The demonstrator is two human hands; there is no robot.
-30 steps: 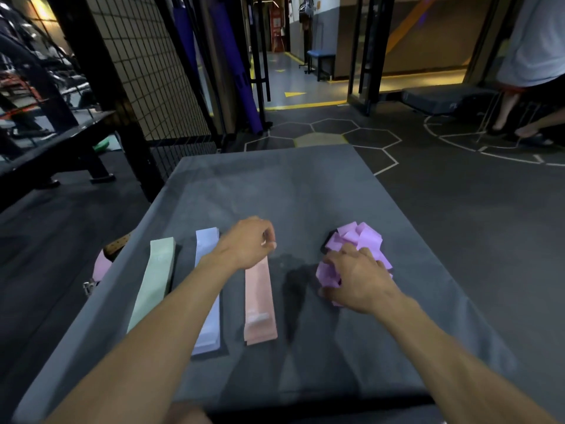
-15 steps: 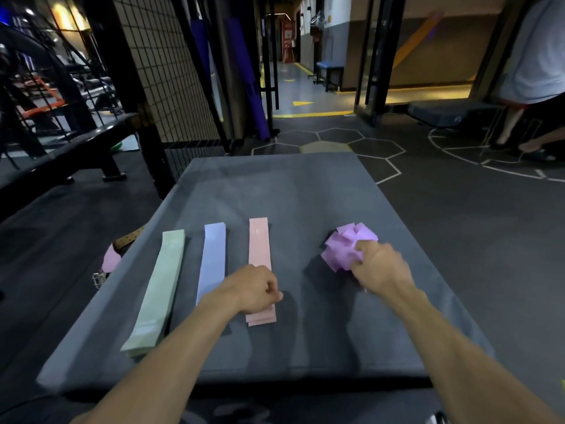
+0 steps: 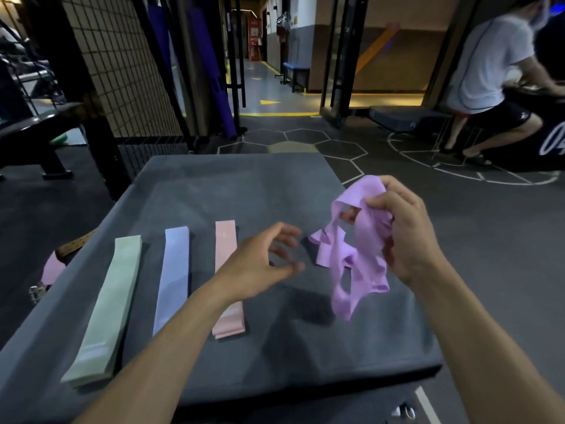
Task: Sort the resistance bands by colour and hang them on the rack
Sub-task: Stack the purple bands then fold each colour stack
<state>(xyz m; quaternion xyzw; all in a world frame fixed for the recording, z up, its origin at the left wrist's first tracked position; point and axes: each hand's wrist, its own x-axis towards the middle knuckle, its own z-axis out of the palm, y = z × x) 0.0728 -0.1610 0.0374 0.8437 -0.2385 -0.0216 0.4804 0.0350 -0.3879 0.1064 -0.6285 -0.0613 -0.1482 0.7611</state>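
With the right hand (image 3: 406,237) gripping the tangled purple resistance bands (image 3: 351,255) aloft, the open left hand (image 3: 260,264) just beside should pinch one dangling loop and draw it free slowly.

White digits "04", partly cut off, on the black panel (image 3: 550,142) at three o'clock. Yellow arrow (image 3: 269,102) painted on the corridor floor at twelve o'clock. Red poster (image 3: 254,38) farther down the corridor, lettering too small to read.

Both forearms are bare to the frame edge, with no sleeves, and both hands (image 3: 406,237) ungloved.
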